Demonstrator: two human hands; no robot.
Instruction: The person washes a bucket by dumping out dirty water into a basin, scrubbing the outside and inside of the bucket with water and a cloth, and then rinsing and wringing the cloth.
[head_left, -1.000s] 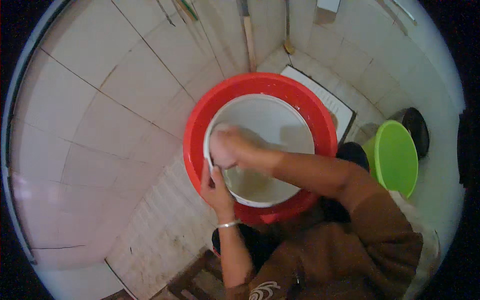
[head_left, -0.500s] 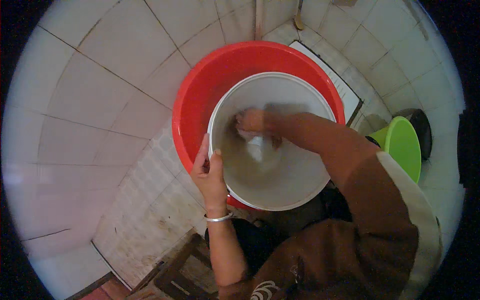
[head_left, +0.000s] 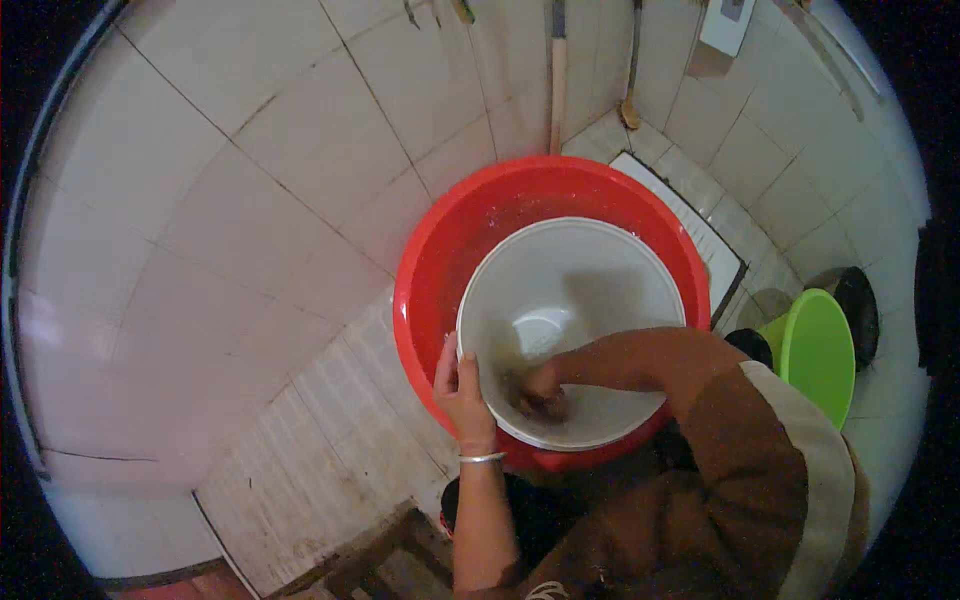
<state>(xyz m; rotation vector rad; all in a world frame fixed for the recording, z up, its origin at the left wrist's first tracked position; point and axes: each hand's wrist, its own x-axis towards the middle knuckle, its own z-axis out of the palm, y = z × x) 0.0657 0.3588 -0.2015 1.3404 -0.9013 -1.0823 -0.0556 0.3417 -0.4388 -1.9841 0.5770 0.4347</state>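
A white bucket [head_left: 505, 285] stands tilted inside a large red basin [head_left: 425, 265], its mouth facing me. My left hand [head_left: 463, 398] grips the bucket's rim on the left, thumb inside and fingers outside. Down inside the bucket, my right hand [head_left: 543, 390] is closed against the near-left part of the inner wall. Motion smears its fingers a little, and whatever lies under them is hidden. A bright patch of light shows on the bucket's bottom [head_left: 540, 325].
A white squat toilet [head_left: 690, 230] lies in the floor behind the basin. On the right are a lime-green bucket [head_left: 822, 350] and a dark round container [head_left: 860, 315]. Tiled walls rise left and behind; a long-handled brush [head_left: 629, 112] leans in the corner.
My right hand has moved from the far-left inner wall of the bucket to its near-left side. The left hand still holds the rim. The whole view has shifted, showing more wall.
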